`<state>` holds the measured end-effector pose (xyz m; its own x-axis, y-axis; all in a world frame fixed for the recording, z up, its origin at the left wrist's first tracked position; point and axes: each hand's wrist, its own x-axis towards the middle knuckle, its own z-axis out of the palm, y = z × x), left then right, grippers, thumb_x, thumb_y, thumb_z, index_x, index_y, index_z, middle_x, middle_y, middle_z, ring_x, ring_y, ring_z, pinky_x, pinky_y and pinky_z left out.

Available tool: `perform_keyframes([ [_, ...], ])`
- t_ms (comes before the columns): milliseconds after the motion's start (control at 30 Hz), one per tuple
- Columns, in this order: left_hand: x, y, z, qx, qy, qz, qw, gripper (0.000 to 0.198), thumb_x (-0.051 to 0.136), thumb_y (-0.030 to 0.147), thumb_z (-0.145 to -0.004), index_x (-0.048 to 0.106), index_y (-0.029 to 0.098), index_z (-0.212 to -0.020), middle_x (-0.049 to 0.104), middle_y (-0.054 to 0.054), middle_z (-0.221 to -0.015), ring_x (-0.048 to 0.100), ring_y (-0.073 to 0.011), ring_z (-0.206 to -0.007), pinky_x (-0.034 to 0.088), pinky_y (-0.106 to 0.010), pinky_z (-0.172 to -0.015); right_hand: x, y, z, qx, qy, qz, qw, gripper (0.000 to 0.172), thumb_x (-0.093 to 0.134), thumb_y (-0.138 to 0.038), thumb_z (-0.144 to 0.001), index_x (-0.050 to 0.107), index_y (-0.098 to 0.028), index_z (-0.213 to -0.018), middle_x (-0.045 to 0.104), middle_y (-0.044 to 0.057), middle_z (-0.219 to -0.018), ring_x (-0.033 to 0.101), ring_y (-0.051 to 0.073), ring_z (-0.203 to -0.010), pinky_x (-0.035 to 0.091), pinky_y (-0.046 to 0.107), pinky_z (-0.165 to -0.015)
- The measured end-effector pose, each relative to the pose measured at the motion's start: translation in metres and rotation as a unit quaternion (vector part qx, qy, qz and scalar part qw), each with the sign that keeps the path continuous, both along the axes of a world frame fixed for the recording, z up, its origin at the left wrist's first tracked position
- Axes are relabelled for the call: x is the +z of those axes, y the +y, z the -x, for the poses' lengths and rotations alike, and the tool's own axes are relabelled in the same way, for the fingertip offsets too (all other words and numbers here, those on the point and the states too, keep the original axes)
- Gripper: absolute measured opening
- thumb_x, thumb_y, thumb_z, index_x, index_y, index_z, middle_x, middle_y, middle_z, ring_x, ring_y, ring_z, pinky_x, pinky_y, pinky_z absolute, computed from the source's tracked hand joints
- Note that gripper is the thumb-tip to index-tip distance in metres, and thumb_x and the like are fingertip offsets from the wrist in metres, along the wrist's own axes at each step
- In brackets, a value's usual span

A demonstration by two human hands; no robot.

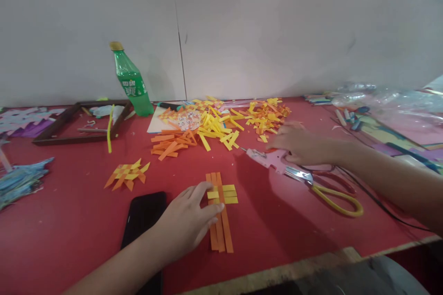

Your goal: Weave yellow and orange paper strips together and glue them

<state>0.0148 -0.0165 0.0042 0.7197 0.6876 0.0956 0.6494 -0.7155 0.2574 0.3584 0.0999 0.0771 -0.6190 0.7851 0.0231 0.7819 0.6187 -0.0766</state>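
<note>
My left hand (188, 216) rests on a small weave of orange and yellow paper strips (221, 221), its thumb and fingers apart on the left side of the weave. Three orange strips run lengthwise, crossed by short yellow ones. Farther right, my right hand (299, 143) is blurred over the pink glue gun (265, 157); whether its fingers grip anything is unclear. Scissors (337, 198) with yellow and red handles lie beside the gun. A finished-looking woven piece (128, 174) lies left of my left hand, near a black phone (143, 214).
Loose orange strips (173, 143), yellow strips (216, 124) and a pile of woven pieces (266, 117) lie toward the wall. A green bottle (133, 84) stands beside a brown frame (43, 136). A black cord (377, 200) crosses the right side.
</note>
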Motion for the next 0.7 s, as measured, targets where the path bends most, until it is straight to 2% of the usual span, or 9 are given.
perform_keyframes([
  [67, 0.001, -0.001, 0.000, -0.001, -0.001, -0.005, 1.000, 0.032, 0.054, 0.015, -0.089, 0.061, 0.027, -0.118, 0.044, -0.015, -0.131, 0.058, -0.0320, -0.110, 0.054, -0.049, -0.086, -0.011, 0.000, -0.016, 0.041, -0.059, 0.017, 0.997, 0.034, 0.059, -0.010, -0.063, 0.073, -0.025, -0.091, 0.070, 0.004, -0.082, 0.056, 0.023, -0.082, 0.036, 0.040, -0.083],
  [167, 0.000, -0.001, 0.001, -0.002, -0.003, -0.011, 1.000, 0.031, 0.055, 0.017, -0.090, 0.061, 0.027, -0.118, 0.042, -0.016, -0.133, 0.057, -0.0328, -0.112, 0.054, -0.050, -0.087, -0.016, -0.006, -0.019, 0.061, -0.084, -0.016, 0.994, 0.043, 0.054, -0.008, -0.068, 0.068, -0.025, -0.105, 0.069, 0.008, -0.105, 0.055, 0.030, -0.099, 0.033, 0.050, -0.092],
  [233, 0.000, -0.001, 0.001, -0.001, 0.001, -0.010, 1.000, 0.031, 0.055, 0.017, -0.090, 0.061, 0.026, -0.118, 0.041, -0.016, -0.133, 0.056, -0.0328, -0.113, 0.053, -0.051, -0.088, -0.014, -0.016, -0.004, 0.087, -0.036, -0.071, 0.993, 0.043, 0.048, -0.004, -0.070, 0.064, -0.022, -0.106, 0.065, 0.008, -0.113, 0.053, 0.029, -0.108, 0.031, 0.050, -0.096],
  [333, -0.002, -0.001, 0.001, -0.005, 0.001, -0.014, 1.000, 0.031, 0.054, 0.017, -0.090, 0.062, 0.026, -0.118, 0.039, -0.016, -0.136, 0.054, -0.0336, -0.117, 0.052, -0.052, -0.090, -0.017, -0.039, 0.038, 0.123, 0.101, -0.090, 0.983, 0.027, 0.047, -0.007, -0.080, 0.062, -0.019, -0.098, 0.066, 0.007, -0.099, 0.056, 0.024, -0.098, 0.037, 0.044, -0.093],
  [400, -0.004, -0.001, 0.002, -0.003, -0.002, -0.018, 1.000, 0.030, 0.054, 0.017, -0.090, 0.063, 0.026, -0.117, 0.036, -0.016, -0.138, 0.054, -0.0340, -0.118, 0.052, -0.053, -0.091, -0.024, -0.054, 0.070, 0.112, 0.165, -0.032, 0.980, 0.028, 0.045, -0.006, -0.081, 0.059, -0.019, -0.101, 0.065, 0.008, -0.099, 0.056, 0.022, -0.097, 0.042, 0.039, -0.088],
  [433, -0.005, -0.001, 0.002, 0.000, -0.002, -0.019, 1.000, 0.030, 0.055, 0.017, -0.090, 0.063, 0.026, -0.117, 0.034, -0.016, -0.139, 0.054, -0.0341, -0.118, 0.052, -0.053, -0.090, -0.029, -0.061, 0.084, 0.114, 0.164, 0.023, 0.980, 0.032, 0.045, -0.005, -0.080, 0.058, -0.019, -0.105, 0.064, 0.008, -0.102, 0.056, 0.021, -0.097, 0.044, 0.037, -0.087],
  [500, -0.006, 0.000, 0.001, 0.004, -0.005, -0.019, 1.000, 0.028, 0.056, 0.019, -0.089, 0.064, 0.026, -0.114, 0.031, -0.017, -0.141, 0.054, -0.0343, -0.118, 0.053, -0.053, -0.090, -0.039, -0.068, 0.107, 0.122, 0.189, 0.096, 0.970, 0.041, 0.045, 0.000, -0.074, 0.055, -0.017, -0.110, 0.062, 0.009, -0.108, 0.055, 0.021, -0.103, 0.044, 0.037, -0.090],
  [600, -0.005, 0.001, 0.000, 0.004, -0.007, -0.015, 1.000, 0.028, 0.058, 0.020, -0.088, 0.064, 0.027, -0.114, 0.032, -0.016, -0.139, 0.053, -0.0342, -0.119, 0.053, -0.053, -0.090, -0.052, -0.068, 0.124, 0.126, 0.238, 0.156, 0.950, 0.052, 0.044, 0.006, -0.065, 0.050, -0.016, -0.112, 0.062, 0.010, -0.110, 0.054, 0.022, -0.108, 0.044, 0.038, -0.092],
  [700, -0.002, 0.002, -0.001, 0.000, -0.010, -0.010, 1.000, 0.027, 0.057, 0.017, -0.088, 0.065, 0.025, -0.112, 0.035, -0.016, -0.136, 0.051, -0.0339, -0.123, 0.052, -0.053, -0.092, -0.058, -0.064, 0.126, 0.119, 0.266, 0.200, 0.935, 0.054, 0.042, 0.009, -0.062, 0.048, -0.018, -0.108, 0.065, 0.006, -0.103, 0.056, 0.020, -0.103, 0.043, 0.037, -0.090],
])
